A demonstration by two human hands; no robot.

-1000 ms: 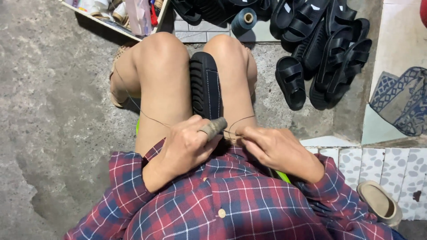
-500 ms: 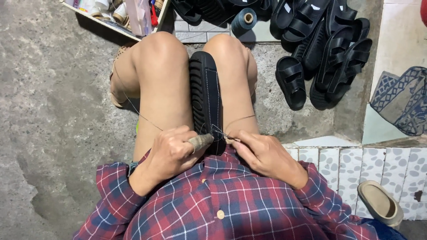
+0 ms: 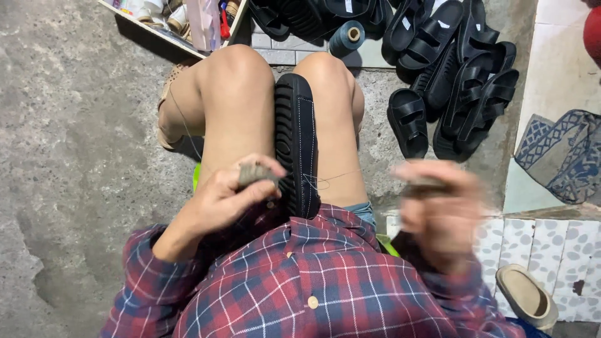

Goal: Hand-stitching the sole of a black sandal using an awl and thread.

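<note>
Between your bare knees, a black sole [image 3: 295,141] stands on edge, clamped by your thighs, its ridged tread facing up toward you. A line of pale stitching runs along its right side from the near end to about the far end; how much seam is left on the hidden side you cannot tell from here. Your left hand [image 3: 235,194] sits just left of the sole's near end, fingers curled shut, a wrapped thumb pressed against the sole. A thin thread [image 3: 338,177] runs from the sole across your right thigh toward your right hand [image 3: 438,213], which is out to the right and blurred; its fingers look closed, seemingly pulling the thread, though the blur hides the exact grip. Another strand loops down the outside of your left knee. Judging by this, one stitch is being drawn tight and sewing is under way, not finished.

Room to move: bare concrete floor [image 3: 75,156] lies open on your left. Ahead, just past your knees, a tray of small items [image 3: 181,19], a blue thread cone [image 3: 346,37] and a pile of black sandals [image 3: 451,75] crowd the space. To your right, a raised tiled step [image 3: 551,250] begins close to your right hand, with a patterned mat [image 3: 563,156] beyond and a beige slipper [image 3: 526,297] near your right elbow
</note>
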